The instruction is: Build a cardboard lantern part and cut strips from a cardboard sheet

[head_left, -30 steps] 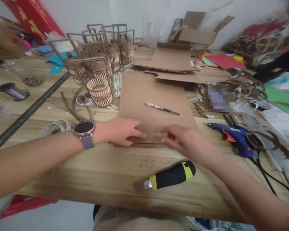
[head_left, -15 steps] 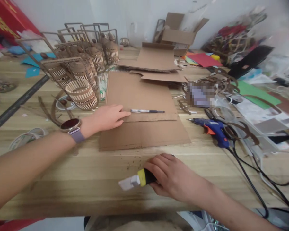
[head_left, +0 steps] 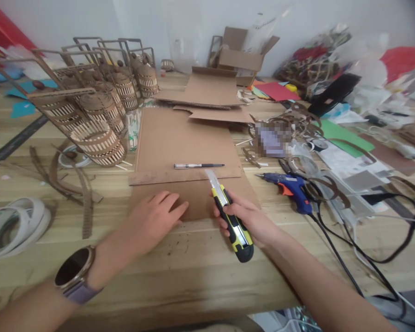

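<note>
My left hand (head_left: 152, 220) lies flat with fingers spread on the near edge of a brown cardboard sheet (head_left: 180, 138) on the wooden table. My right hand (head_left: 247, 221) is closed round a yellow-and-black utility knife (head_left: 230, 214). Its blade is extended and points at the cardboard, near the right end of a narrow cardboard strip (head_left: 185, 176) lying across the sheet. A pen (head_left: 198, 165) lies on the sheet just beyond the strip. A watch (head_left: 74, 274) is on my left wrist.
Several woven cardboard lantern models (head_left: 97, 103) stand at the left. Tape rolls (head_left: 12, 226) lie at the near left. A blue glue gun (head_left: 290, 186) with black cables lies to the right. Folded cardboard and an open box (head_left: 240, 53) are at the back.
My right hand lifted the knife from the table edge and brought its blade to the cardboard. My left hand moved from beside the pen back to the sheet's near edge.
</note>
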Demonstrator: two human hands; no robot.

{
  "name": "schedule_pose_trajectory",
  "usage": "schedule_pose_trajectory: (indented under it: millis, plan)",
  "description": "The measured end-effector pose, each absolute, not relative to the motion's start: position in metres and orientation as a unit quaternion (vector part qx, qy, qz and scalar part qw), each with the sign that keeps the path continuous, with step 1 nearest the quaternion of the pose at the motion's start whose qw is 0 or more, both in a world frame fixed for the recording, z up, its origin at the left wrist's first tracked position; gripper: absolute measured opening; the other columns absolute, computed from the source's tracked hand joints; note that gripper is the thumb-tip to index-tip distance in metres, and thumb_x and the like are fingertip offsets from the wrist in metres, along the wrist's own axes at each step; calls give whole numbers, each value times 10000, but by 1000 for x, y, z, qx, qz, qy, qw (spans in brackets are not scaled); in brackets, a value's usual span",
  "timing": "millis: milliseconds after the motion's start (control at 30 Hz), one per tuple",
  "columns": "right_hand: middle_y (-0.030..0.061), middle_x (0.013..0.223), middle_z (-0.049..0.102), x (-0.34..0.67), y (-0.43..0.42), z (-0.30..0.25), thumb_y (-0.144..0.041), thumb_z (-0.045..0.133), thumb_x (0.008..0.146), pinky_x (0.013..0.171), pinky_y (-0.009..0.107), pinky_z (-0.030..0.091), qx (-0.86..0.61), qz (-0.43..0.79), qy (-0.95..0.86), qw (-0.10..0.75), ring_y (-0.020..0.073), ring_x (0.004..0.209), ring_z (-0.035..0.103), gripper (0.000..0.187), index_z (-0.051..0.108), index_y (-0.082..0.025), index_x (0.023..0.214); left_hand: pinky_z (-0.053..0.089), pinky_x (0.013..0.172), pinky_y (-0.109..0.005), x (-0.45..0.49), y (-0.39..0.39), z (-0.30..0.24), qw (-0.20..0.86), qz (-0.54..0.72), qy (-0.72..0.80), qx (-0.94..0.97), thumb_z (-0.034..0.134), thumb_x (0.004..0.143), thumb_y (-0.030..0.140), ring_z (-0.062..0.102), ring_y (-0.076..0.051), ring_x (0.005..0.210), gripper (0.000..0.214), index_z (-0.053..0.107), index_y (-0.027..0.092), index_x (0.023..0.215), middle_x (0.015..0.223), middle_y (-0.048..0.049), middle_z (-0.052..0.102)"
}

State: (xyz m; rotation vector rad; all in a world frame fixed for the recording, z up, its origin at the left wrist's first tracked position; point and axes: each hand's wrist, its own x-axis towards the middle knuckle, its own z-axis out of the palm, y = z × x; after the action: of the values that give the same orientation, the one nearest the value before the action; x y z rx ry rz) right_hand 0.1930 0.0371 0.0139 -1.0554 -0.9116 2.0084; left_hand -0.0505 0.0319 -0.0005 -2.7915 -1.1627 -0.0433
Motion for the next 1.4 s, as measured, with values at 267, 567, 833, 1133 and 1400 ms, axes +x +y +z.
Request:
schedule_pose_trajectory:
  millis: [267,567,833,1133,1400]
  plan:
    - [-22,785,580,196,30,10,-106,579,634,491,222,385,-338,840,-266,331,93,575,502,424,508,-232,1033,562,848,-394,-58,33,-24,128,-7,-380,-916,504,941,159,575,-298,1215,393,561,243,1321,1354,-132,596]
    - [-21,846,580,199,26,11,-37,561,570,542,237,392,-323,846,-265,331,88,631,510,539,521,-245,1066,592,800,-396,-72,28,-9,151,21,-352,-924,360,839,-40,601,-328,1204,582,582,183,1328,1369,-148,594]
    - [-18,853,585,199,28,8,-36,588,559,542,232,412,-324,839,-272,342,90,636,517,573,535,-242,1091,588,821,-408,-90,34,-17,141,10,-366,-920,392,896,4,574,-322,1227,498,607,198,1301,1371,-125,596]
    - [-31,745,511,208,44,11,-426,641,813,414,210,348,-392,784,-306,371,88,514,395,386,539,-241,1136,566,855,-414,-69,59,2,47,-60,-393,-916,437,998,264,620,-259,1022,321,672,144,1182,1115,-127,687]
    - [-60,714,449,223,55,22,-418,517,881,379,210,319,-463,695,-365,412,88,445,324,309,461,-287,1156,373,1110,-561,-45,90,-9,28,-134,-366,-920,403,1014,290,362,-342,1397,399,550,117,1342,1440,-214,469]
